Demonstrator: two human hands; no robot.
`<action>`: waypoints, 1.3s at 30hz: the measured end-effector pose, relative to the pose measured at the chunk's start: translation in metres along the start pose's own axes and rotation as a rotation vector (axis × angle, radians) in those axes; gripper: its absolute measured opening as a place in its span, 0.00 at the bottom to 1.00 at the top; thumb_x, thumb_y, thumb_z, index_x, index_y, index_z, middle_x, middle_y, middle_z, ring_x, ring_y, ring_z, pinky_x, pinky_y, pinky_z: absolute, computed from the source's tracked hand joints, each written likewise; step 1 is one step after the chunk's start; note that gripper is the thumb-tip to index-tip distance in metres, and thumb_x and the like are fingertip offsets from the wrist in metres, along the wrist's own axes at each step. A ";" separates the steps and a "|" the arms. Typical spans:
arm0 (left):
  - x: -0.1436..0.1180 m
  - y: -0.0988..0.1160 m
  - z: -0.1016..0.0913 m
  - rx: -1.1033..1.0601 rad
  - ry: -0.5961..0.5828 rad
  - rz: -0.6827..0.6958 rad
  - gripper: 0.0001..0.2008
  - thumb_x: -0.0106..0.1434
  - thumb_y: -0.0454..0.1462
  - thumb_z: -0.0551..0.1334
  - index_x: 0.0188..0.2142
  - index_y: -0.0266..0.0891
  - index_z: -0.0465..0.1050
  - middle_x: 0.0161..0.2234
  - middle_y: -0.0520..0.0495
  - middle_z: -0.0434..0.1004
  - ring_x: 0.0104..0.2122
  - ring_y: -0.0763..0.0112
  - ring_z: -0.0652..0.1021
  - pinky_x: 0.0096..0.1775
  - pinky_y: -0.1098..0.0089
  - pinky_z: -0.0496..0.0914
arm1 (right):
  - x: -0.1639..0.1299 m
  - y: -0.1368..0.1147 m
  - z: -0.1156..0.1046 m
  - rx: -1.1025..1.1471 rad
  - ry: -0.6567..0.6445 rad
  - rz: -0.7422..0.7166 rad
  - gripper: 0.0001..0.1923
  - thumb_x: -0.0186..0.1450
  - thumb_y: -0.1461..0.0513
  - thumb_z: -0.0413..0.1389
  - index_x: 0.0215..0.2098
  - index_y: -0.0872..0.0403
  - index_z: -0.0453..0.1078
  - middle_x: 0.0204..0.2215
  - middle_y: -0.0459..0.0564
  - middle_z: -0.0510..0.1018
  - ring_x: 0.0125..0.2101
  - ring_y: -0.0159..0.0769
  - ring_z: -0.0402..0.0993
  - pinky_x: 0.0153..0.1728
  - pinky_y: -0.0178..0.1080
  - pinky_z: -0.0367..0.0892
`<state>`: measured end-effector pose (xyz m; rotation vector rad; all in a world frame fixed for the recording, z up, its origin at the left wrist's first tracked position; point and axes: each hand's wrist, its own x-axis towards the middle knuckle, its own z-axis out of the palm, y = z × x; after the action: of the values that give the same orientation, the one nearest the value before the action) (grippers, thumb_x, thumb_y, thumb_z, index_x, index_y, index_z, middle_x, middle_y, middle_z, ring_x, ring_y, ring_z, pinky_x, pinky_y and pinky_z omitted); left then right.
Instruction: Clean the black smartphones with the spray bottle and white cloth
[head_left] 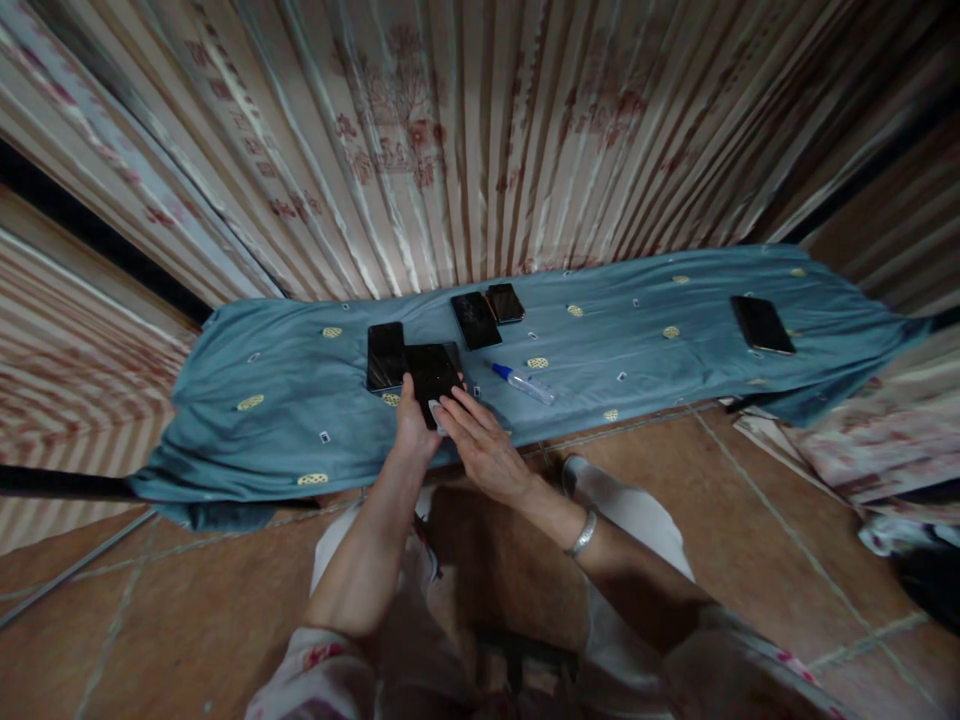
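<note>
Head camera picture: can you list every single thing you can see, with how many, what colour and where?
Phones: five, black. One under both hands, one just left of it, two side by side farther back, one far right on the cloth.
Small bottle: one, clear with a blue cap, lying on the cloth right of the hands.
Cloth: one, blue-green with yellow spots, spread over a low surface.
Curtain: striped cream and pink, behind the cloth.
Floor: brown tiles.
Bracelet: one, silver, on the right wrist.
Left hand: holds the near edge of the middle phone.
Right hand: fingers rest on that same phone.
</note>
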<state>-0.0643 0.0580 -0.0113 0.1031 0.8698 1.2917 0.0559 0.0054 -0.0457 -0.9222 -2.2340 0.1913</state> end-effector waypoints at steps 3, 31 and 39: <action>-0.002 0.001 0.002 0.010 0.010 0.035 0.30 0.70 0.50 0.44 0.48 0.29 0.75 0.34 0.37 0.82 0.39 0.61 0.82 0.47 0.62 0.74 | 0.000 0.004 -0.003 -0.021 -0.014 0.009 0.28 0.69 0.71 0.40 0.67 0.58 0.55 0.63 0.58 0.65 0.69 0.43 0.46 0.65 0.52 0.57; -0.009 -0.017 0.003 0.108 0.041 0.089 0.30 0.65 0.58 0.49 0.32 0.36 0.77 0.29 0.42 0.81 0.39 0.64 0.82 0.45 0.68 0.75 | -0.001 0.007 -0.005 0.013 -0.028 -0.045 0.30 0.68 0.72 0.41 0.67 0.58 0.54 0.64 0.58 0.64 0.69 0.42 0.44 0.66 0.53 0.56; -0.005 -0.036 0.004 0.142 -0.005 0.184 0.22 0.69 0.50 0.52 0.40 0.36 0.77 0.44 0.40 0.81 0.53 0.60 0.77 0.57 0.64 0.68 | 0.016 0.024 -0.007 -0.062 -0.033 0.035 0.26 0.69 0.71 0.40 0.65 0.62 0.59 0.65 0.60 0.63 0.70 0.43 0.43 0.66 0.52 0.56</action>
<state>-0.0334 0.0433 -0.0253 0.3045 0.9651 1.3981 0.0664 0.0329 -0.0406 -0.9982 -2.2666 0.1546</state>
